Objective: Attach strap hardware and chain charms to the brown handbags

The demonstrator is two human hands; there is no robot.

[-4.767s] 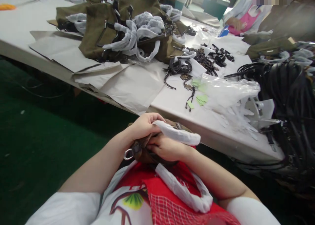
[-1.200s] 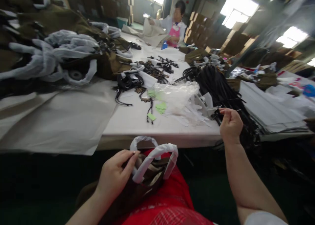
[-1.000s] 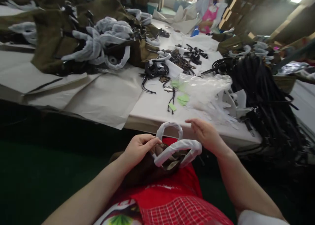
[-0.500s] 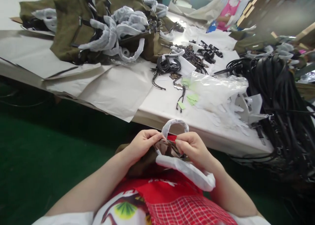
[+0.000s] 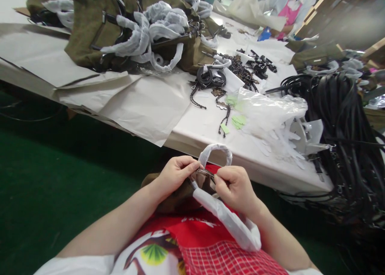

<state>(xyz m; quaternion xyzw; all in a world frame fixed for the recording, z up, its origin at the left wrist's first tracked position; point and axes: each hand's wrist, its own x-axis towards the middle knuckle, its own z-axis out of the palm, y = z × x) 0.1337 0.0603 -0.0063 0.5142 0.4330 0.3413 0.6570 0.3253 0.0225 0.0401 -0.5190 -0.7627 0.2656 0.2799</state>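
Observation:
A brown-olive bag (image 5: 176, 197) rests on my lap against the red apron, its opening facing up. My left hand (image 5: 180, 172) pinches the left part of the bag's opening edge between thumb and fingers. Curled closed at the right side of the opening, my right hand (image 5: 236, 187) grips something too small to make out. One wrapped white handle (image 5: 215, 148) arches up behind the hands. The other wrapped handle (image 5: 227, 217) hangs over the apron below my right hand.
Olive bags (image 5: 90, 30) with wrapped handles lie on the white table (image 5: 195, 126). Braided cords (image 5: 197, 96), green tags (image 5: 238, 121) and clear plastic (image 5: 270, 106) are nearer. Black straps (image 5: 343, 114) hang at the right. A person in pink (image 5: 290, 12) is beyond.
My right hand has turned slightly and its fingers are curled tighter. The front handle has swung a little lower. The table scene has shifted slightly right in view.

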